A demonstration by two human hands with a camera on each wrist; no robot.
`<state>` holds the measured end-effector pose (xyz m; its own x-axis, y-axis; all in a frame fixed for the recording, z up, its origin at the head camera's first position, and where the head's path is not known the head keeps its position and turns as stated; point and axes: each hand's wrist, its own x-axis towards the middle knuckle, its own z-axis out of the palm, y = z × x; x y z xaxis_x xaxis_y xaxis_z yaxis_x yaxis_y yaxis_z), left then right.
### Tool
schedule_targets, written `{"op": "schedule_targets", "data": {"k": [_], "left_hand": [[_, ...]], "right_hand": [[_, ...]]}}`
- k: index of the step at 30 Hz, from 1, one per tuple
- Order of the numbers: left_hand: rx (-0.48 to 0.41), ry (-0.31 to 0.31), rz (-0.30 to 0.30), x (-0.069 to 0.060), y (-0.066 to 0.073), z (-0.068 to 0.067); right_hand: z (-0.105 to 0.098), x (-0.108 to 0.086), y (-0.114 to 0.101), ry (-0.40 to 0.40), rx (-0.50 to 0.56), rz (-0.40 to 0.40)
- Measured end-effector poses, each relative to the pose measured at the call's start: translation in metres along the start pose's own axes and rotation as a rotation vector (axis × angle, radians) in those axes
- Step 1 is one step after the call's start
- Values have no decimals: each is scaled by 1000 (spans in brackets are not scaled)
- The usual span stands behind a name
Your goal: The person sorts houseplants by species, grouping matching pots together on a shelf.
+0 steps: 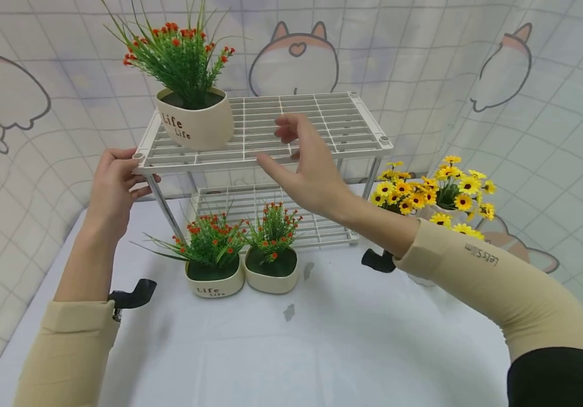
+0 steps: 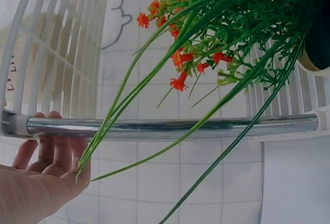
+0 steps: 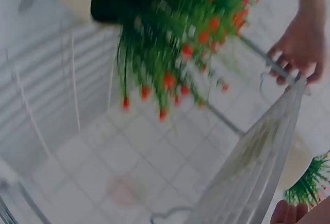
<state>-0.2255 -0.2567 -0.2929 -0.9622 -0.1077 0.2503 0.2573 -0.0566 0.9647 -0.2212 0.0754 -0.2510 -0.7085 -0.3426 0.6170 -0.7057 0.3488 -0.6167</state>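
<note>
A white two-tier wire shelf (image 1: 369,117) with metal posts stands on the table. My left hand (image 1: 111,192) grips its front left corner, and the left wrist view shows the fingers (image 2: 62,152) against the metal post (image 2: 170,129). On the left of the top tier sits a cream pot (image 1: 200,129) marked "Life", with grass and red flowers. To its right, apart from it, my right hand (image 1: 314,175) is at the top tier's front edge, its fingers loosely bent and holding nothing. Whether it touches the shelf is unclear.
Two similar pots, one at the left (image 1: 215,286) and one beside it (image 1: 273,281), stand before the lower tier (image 1: 317,234). Yellow flowers (image 1: 464,186) in pale pots stand to the right, partly behind my right forearm. A patterned cloth (image 1: 423,68) hangs behind.
</note>
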Motion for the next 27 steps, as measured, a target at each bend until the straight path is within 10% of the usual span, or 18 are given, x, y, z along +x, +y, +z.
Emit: {"op": "schedule_targets", "data": {"k": [12, 27], "left_hand": [[-22, -33, 5, -2, 0, -3], [-94, 12, 5, -2, -7, 3]], "right_hand": [[-2, -81, 12, -26, 189, 77], [25, -142, 71, -120, 261, 562]]}}
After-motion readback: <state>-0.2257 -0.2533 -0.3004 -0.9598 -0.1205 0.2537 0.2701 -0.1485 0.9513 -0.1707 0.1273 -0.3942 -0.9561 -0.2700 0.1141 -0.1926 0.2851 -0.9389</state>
